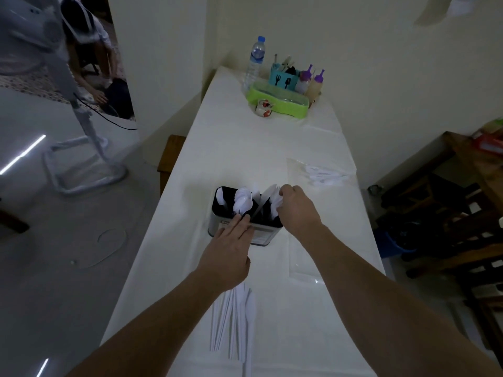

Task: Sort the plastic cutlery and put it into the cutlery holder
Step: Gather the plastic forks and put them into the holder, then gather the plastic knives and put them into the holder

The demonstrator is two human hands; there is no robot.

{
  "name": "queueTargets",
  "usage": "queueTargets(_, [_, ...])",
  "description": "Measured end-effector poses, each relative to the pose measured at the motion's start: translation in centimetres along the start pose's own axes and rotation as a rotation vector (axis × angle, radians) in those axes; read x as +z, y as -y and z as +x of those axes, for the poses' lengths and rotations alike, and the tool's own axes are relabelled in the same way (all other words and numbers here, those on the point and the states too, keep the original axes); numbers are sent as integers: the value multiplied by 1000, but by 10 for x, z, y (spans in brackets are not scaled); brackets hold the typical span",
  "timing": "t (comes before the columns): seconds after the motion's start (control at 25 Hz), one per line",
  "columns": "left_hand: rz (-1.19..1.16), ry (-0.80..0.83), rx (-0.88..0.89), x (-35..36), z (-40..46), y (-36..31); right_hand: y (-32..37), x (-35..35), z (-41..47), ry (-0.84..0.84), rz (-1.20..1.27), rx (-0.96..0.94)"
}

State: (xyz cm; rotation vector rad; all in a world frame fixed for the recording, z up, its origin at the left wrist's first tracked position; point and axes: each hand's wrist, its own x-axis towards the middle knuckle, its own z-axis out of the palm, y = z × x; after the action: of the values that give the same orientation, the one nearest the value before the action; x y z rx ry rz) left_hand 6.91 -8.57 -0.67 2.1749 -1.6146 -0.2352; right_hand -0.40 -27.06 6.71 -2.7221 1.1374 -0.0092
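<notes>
My left hand (231,248) lies with straight fingers against the near rim of the cutlery holder (246,213), apparently bracing it, while my right hand (295,206) curls its fingers round a bunch of white pieces (276,200) at the right-hand compartment, seemingly seating them. Spoons (242,201) already stand in the left section. A row of knives (234,322) waits on the white table (313,308) below my wrists; more cutlery (324,175) lies well apart to the right.

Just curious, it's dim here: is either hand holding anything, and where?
The right hand pinches white plastic cutlery near its tops in the metal cutlery holder. The left hand only steadies the holder's rim.
</notes>
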Motion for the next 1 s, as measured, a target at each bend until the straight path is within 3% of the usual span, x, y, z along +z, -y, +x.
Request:
queueTargets(0.32, [-42,69,26,-12,1,3,8,-7,-33,-119,63,59])
queueTargets(0.48, [-163,-114,20,-32,-13,-5,15,0,-81,-238,217,74])
queueTargets(0.6, [-180,-280,-83,-37,-42,-4,18,35,-127,-158,338,146])
queueTargets(0.8, [-247,-46,-454,-7,-92,6,22,106,-202,228,337,412])
queueTargets(1.0, [-312,170,-722,24,-120,2,31,138,-237,288,331,525])
